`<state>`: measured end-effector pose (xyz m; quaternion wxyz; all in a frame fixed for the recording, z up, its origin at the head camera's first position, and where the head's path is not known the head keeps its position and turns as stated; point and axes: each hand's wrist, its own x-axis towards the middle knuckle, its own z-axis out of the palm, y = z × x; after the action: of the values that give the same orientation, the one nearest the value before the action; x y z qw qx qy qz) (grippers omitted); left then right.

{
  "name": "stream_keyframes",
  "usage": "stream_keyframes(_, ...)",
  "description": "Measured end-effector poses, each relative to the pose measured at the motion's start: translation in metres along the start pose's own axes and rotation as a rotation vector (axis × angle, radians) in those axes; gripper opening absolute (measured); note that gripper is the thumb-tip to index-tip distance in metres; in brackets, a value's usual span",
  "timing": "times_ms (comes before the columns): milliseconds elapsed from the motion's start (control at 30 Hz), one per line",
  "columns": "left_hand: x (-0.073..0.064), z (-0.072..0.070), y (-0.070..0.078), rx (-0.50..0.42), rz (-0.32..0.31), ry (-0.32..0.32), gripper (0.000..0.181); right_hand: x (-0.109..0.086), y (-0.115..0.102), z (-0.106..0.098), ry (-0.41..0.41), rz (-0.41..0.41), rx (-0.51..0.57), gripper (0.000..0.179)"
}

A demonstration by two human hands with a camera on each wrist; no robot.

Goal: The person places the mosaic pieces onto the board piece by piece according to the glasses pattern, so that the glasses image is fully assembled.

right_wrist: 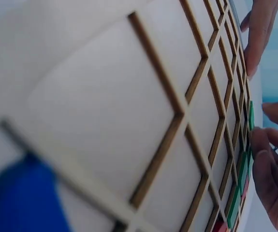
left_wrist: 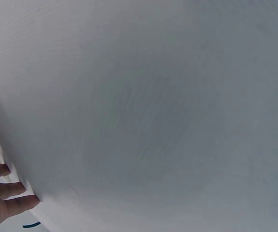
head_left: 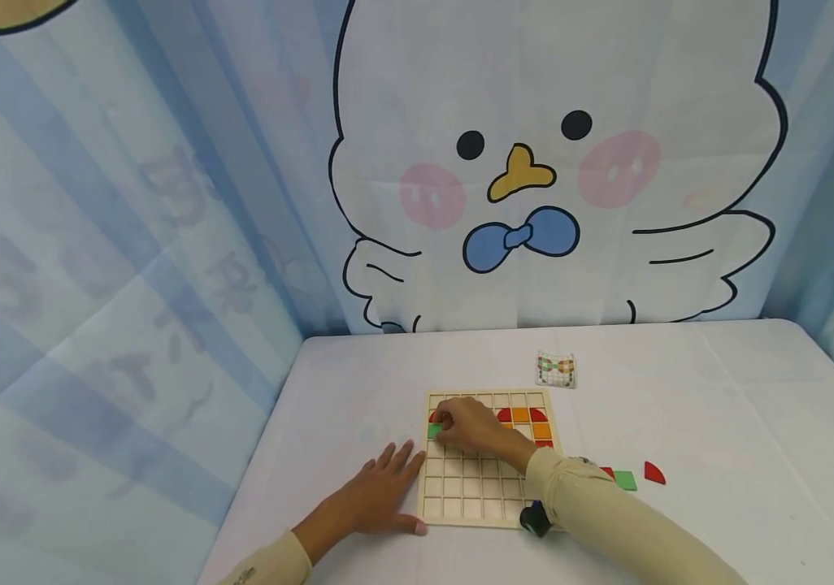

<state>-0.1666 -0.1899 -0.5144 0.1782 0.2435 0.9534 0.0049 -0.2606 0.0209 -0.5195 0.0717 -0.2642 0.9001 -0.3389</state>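
- the wooden grid board lies flat on the white table, in front of the person.
- the left hand is spread wide, palm down, at the board's left edge, thumb apart from the fingers; it grips nothing.
- the right hand reaches over the board's upper left, fingers bent and drawn narrow, fingertips at the tiles there; whether they pinch one, the pictures cannot tell.
- beside those fingertips, a green square tile sits in a left-column cell, just below a partly hidden red tile.
- at the board's upper right, an orange square tile sits between two red quarter-circle tiles.
- to the board's right, near the beige right sleeve, lie a loose green square and a loose red quarter circle.
- a small pattern card lies beyond the board's far edge.
- behind the table hangs a curtain with a cartoon chick.
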Motion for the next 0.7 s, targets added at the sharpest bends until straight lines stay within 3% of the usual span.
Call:
stream_keyframes(200,0.001,0.000,0.000,-0.001,-0.023,-0.012,0.109,-0.008,0.010,-0.016,-0.090,-0.073,0.072,0.019)
stream_keyframes(433,0.003,0.003,0.000,-0.012,-0.047,-0.017,0.110,-0.030,0.036,-0.048,-0.159,-0.084,0.184,0.025)
stream_keyframes(700,0.002,0.002,0.001,-0.010,-0.045,-0.011,0.110,-0.078,0.075,-0.085,-0.104,-0.027,0.156,0.022)
